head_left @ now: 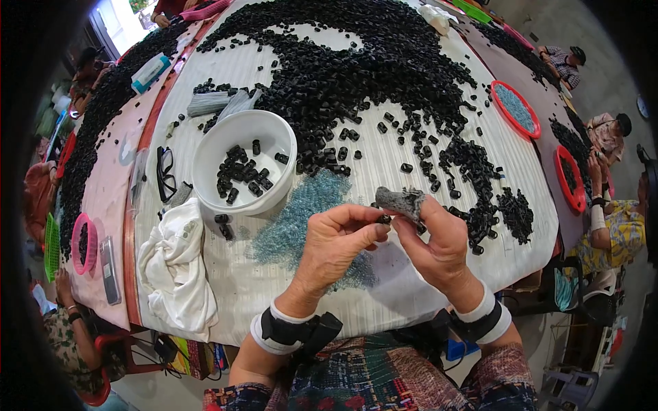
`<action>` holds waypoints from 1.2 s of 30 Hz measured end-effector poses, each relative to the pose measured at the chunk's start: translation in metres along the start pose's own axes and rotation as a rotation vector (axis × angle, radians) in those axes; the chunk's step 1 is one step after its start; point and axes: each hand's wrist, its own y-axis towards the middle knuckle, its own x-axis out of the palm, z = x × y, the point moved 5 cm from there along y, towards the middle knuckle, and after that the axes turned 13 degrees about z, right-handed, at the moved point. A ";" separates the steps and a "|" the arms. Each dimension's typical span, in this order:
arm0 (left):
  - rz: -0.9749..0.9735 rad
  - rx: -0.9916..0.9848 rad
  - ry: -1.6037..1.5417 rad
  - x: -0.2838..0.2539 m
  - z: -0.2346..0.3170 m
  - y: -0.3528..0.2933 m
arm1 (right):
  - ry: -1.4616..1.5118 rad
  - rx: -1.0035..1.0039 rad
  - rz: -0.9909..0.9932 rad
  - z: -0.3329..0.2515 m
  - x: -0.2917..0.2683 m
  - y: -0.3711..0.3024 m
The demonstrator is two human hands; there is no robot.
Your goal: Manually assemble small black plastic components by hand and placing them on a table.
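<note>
Few black cylinders (241,171) are held by the white bowl (291,133) — far more (343,61) are heaped toward the surface's (425,301) far edge, seemingly unhandled.
Near the front edge, a small black part (383,220) is pinched in the left hand's (329,243) grip; whether the grey roll (397,201) is gripped or worn by the right hand (440,246) cannot be told.

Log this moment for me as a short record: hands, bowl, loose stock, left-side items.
Left hand: fingertips pinching a small dark piece, mostly hidden
Right hand: thumb close to that piece; grey item at its fingers, worn or held unclear
Bowl: white bowl, partly filled with black cylindrical parts
Loose stock: large black heap beyond; translucent bluish pieces beside the bowl
Left-side items: glasses, white cloth
</note>
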 end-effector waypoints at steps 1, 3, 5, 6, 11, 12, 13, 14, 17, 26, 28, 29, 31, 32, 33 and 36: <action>-0.003 -0.027 -0.009 0.001 0.001 0.000 | 0.001 -0.001 0.001 0.000 0.000 -0.001; -0.008 -0.057 -0.018 0.001 0.000 -0.001 | 0.025 0.086 0.075 0.002 -0.004 -0.002; -0.010 -0.043 -0.026 0.001 0.000 0.000 | 0.023 0.051 0.061 -0.001 -0.005 -0.001; -0.011 -0.043 -0.026 0.001 0.000 0.000 | 0.022 0.015 0.046 -0.002 -0.004 -0.001; -0.020 -0.021 -0.034 0.002 0.001 0.000 | 0.008 -0.117 0.066 -0.009 -0.002 0.001; -0.020 -0.020 -0.034 0.002 0.000 0.000 | -0.001 -0.171 0.064 -0.011 -0.001 0.002; -0.025 -0.011 -0.012 0.001 0.000 0.000 | -0.002 -0.172 0.064 -0.012 0.000 0.003; -0.029 -0.002 0.010 0.000 0.000 0.000 | -0.031 -0.174 0.047 -0.011 0.002 0.003; 0.004 -0.037 -0.015 0.001 -0.001 0.000 | -0.031 -0.071 0.046 -0.009 0.002 0.005; 0.005 -0.029 0.025 0.000 -0.002 0.000 | -0.104 -0.127 0.048 -0.007 0.000 -0.002; 0.010 -0.033 0.019 0.001 0.001 -0.001 | -0.093 -0.099 0.058 -0.006 0.000 0.000; 0.015 -0.038 0.013 0.001 0.001 -0.001 | -0.081 -0.070 0.067 -0.005 0.000 0.000; 0.011 -0.033 0.006 0.001 0.001 0.000 | -0.030 0.009 0.082 -0.002 0.002 0.000; 0.006 -0.028 -0.001 0.001 0.002 0.000 | 0.020 0.086 0.097 0.000 0.002 0.000; 0.006 -0.027 -0.001 0.001 0.002 0.000 | 0.021 0.085 0.097 -0.001 0.002 0.000; 0.018 -0.019 -0.001 0.001 0.001 0.000 | -0.073 -0.015 0.072 -0.006 0.002 -0.003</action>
